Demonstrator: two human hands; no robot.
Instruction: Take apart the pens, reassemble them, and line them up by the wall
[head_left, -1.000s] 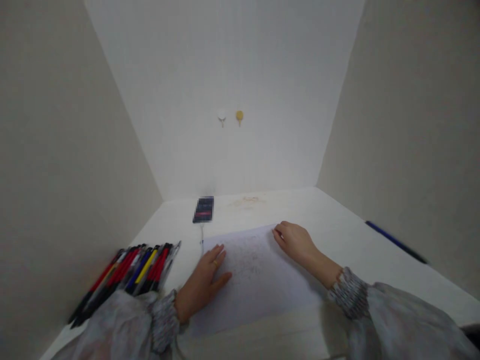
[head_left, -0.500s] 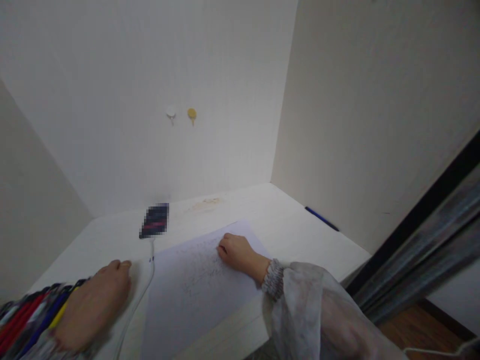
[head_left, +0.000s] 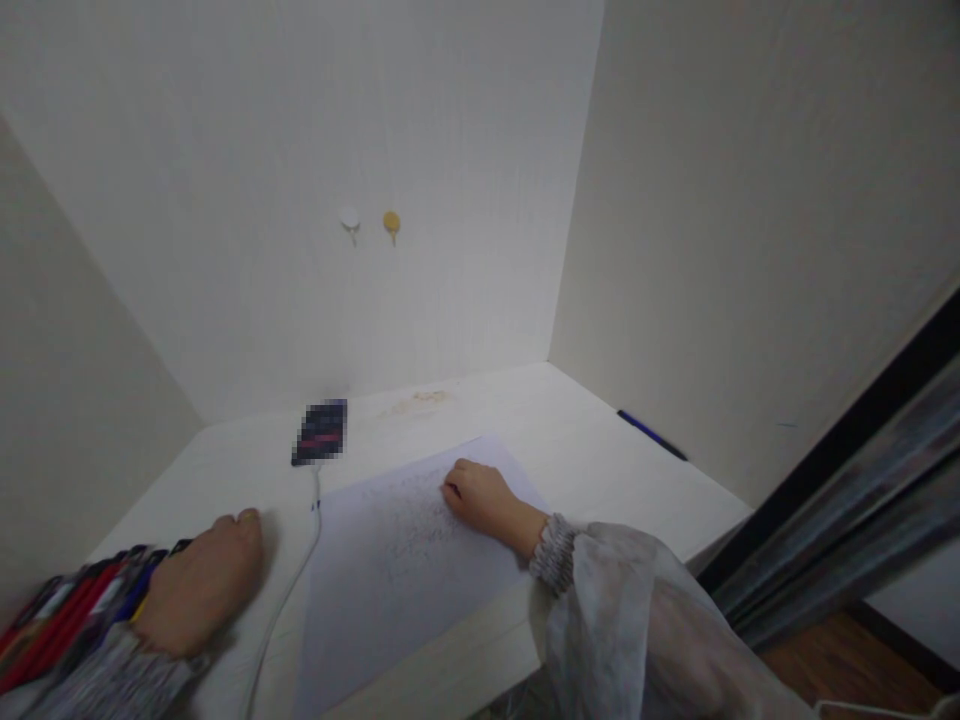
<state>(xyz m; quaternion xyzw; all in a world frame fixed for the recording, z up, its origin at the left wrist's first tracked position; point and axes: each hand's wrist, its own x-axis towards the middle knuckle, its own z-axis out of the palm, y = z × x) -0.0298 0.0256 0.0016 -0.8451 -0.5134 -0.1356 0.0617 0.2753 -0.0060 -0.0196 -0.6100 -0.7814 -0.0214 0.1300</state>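
My right hand (head_left: 484, 497) lies closed on a sheet of paper (head_left: 390, 620), its fingers curled inward. Whatever the fingers hold, if anything, is hidden. Small dark marks, like rows of handwriting, cover the paper's upper part beside that hand. At the lower left, my left hand (head_left: 206, 578) shows its back, with the fingers bent under and held together; their tips are out of sight. It covers the near end of a row of several colored pens or markers (head_left: 67, 620), red, blue and yellow among them. I cannot tell whether it grips one.
A pixelated dark device, phone-like, (head_left: 321, 432) stands near the back wall, with a white cable (head_left: 289, 590) running toward me. A blue pen (head_left: 651, 434) lies along the right wall. Two hooks, one white (head_left: 349, 218) and one yellow (head_left: 391, 222), are on the back wall. A grey curtain (head_left: 847, 510) hangs at right.
The whole view has shifted slightly, so most things appear a little to the right and higher. My right hand stays closed at about the same place on the paper; my left stays by the pens.
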